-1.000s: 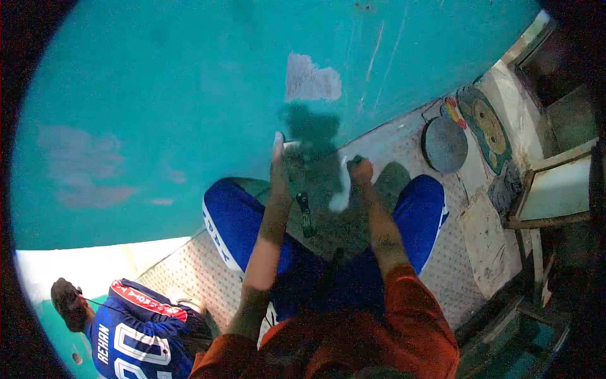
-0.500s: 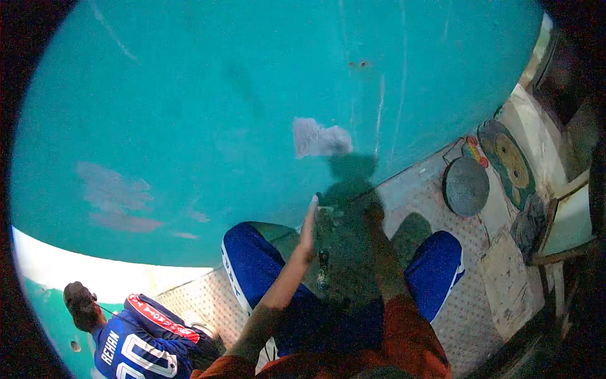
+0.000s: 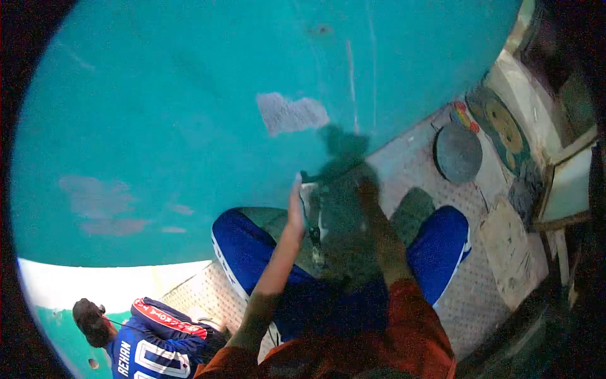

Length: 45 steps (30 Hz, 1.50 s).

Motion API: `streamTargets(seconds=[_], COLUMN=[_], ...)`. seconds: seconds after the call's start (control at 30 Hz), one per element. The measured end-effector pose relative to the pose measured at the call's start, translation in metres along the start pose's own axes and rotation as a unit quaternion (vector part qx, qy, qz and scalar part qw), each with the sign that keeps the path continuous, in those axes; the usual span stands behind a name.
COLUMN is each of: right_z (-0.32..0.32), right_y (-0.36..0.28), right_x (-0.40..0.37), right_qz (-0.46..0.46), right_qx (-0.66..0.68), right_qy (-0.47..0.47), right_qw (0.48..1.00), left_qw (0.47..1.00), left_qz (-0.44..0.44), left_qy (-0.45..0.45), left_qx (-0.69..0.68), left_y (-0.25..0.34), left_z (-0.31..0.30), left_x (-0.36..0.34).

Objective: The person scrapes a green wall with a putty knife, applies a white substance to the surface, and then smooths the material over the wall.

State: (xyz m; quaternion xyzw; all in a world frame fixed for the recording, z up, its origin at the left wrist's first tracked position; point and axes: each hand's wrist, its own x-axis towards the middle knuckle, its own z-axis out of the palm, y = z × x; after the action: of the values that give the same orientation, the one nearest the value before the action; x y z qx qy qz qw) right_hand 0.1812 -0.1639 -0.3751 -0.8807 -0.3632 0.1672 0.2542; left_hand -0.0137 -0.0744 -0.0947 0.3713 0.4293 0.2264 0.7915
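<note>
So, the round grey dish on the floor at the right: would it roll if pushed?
Probably not: the round grey dish lies flat on the floor, so it would likely slide. The floor's bumpy pattern may make it drag. It looks shallow, so tipping seems unlikely.

The right hand (image 3: 368,187) is lost in shadow, its grip obscured; a co-worker's back (image 3: 151,344) is cut off by the lower edge.
</note>
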Motion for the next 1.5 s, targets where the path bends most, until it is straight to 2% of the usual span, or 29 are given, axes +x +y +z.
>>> streamTargets(seconds=[0.03, 0.17, 0.27, 0.3, 0.4, 0.43, 0.53, 0.57, 0.63, 0.77, 0.87, 0.93, 1.0, 1.07, 1.13, 1.2, 1.23, 1.27, 1.3, 1.33, 1.37, 1.4, 1.43, 1.47, 1.5], right_z=[-0.001, 0.004, 0.004, 0.004, 0.002, 0.001, -0.009, -0.013, -0.021, -0.065, -0.119, -0.171, -0.204, -0.207, -0.187, -0.165, -0.193, -0.231, -0.238, -0.239, -0.242, -0.257, -0.277, -0.273, -0.268], right_y=[-0.007, -0.003, -0.004, -0.004, -0.006, -0.009, -0.012, -0.01, -0.005, 0.008, 0.037, 0.041, 0.023, -0.016, -0.062, -0.104, -0.144, -0.18, -0.192, -0.196, -0.203, -0.223, -0.248, -0.248, -0.247], right_x=[0.001, 0.006, 0.011, 0.011, 0.008, 0.01, 0.014, 0.016, 0.018, 0.04, 0.085, 0.109, 0.116, 0.104, 0.077, 0.036, 0.005, -0.027, -0.041, -0.057, -0.071, -0.091, -0.112, -0.116, -0.12], right_qz=[-0.002, 0.003, 0.009, 0.009, 0.012, 0.013, 0.017, 0.018, 0.024, 0.039, 0.077, 0.103, 0.1, 0.073, 0.005, -0.114, -0.081, -0.047, -0.059, -0.069, -0.08, -0.069, -0.06, -0.1, -0.13], right_qx=[0.001, -0.008, -0.007, -0.008, -0.008, -0.008, 0.008, 0.015, 0.034, 0.106, 0.171, 0.235, 0.306, 0.368, 0.372, 0.34, 0.371, 0.396, 0.445, 0.493, 0.539, 0.539, 0.536, 0.497, 0.448], right_qy=[-0.004, -0.038, -0.063, -0.071, -0.095, -0.101, -0.108, -0.109, -0.112, -0.061, 0.032, 0.088, 0.067, -0.012, -0.099, -0.121, -0.226, -0.328, -0.341, -0.354, -0.364, -0.307, -0.247, -0.175, -0.097], right_qw=[1.0, 0.999, 0.998, 0.997, 0.995, 0.995, 0.994, 0.994, 0.993, 0.992, 0.982, 0.963, 0.944, 0.927, 0.923, 0.926, 0.897, 0.856, 0.826, 0.792, 0.755, 0.782, 0.805, 0.844, 0.879], left_qw=[1.0, 0.997, 0.996, 0.998, 0.999, 0.998, 1.0, 0.997, 0.997, 0.995, 0.998, 0.999, 0.998, 0.997, 0.994, 0.938, 0.864, 0.765, 0.853, 0.92, 0.946, 0.963, 0.965, 0.965, 0.963], left_qz=[0.01, -0.024, -0.022, 0.028, -0.009, -0.003, 0.01, 0.002, 0.007, -0.015, -0.018, -0.001, 0.014, 0.027, 0.105, 0.274, 0.392, 0.498, 0.437, 0.362, 0.316, 0.268, 0.26, 0.253, 0.267], left_qy=[-0.022, -0.023, -0.025, -0.029, 0.016, -0.011, 0.006, 0.033, 0.026, -0.056, -0.019, -0.038, -0.047, -0.044, 0.006, 0.063, 0.096, 0.127, 0.085, 0.043, 0.022, 0.008, 0.014, 0.018, 0.005], left_qx=[0.012, -0.063, -0.079, -0.058, -0.045, -0.061, -0.029, -0.075, -0.071, -0.082, -0.05, -0.036, -0.042, -0.065, 0.043, 0.203, 0.301, 0.388, 0.271, 0.146, 0.068, -0.013, -0.043, -0.074, -0.029], left_y=[0.023, 0.031, 0.017, 0.025, 0.023, 0.02, 0.022, 0.01, 0.015, 0.014, 0.023, 0.026, 0.026, 0.019, 0.036, 0.048, 0.043, 0.043, 0.057, 0.078, 0.095, 0.113, 0.132, 0.142, 0.142], left_z=[0.025, 0.032, 0.016, 0.027, 0.022, 0.015, 0.011, 0.006, 0.011, 0.007, 0.018, 0.025, 0.03, 0.035, 0.05, 0.056, 0.049, 0.046, 0.052, 0.061, 0.072, 0.083, 0.097, 0.105, 0.106], left_x=[-0.028, -0.036, -0.013, -0.026, -0.03, -0.025, -0.023, -0.011, -0.017, -0.013, -0.024, -0.032, -0.033, -0.029, -0.039, -0.026, -0.006, 0.008, 0.009, 0.004, -0.005, -0.015, -0.028, -0.035, -0.037])
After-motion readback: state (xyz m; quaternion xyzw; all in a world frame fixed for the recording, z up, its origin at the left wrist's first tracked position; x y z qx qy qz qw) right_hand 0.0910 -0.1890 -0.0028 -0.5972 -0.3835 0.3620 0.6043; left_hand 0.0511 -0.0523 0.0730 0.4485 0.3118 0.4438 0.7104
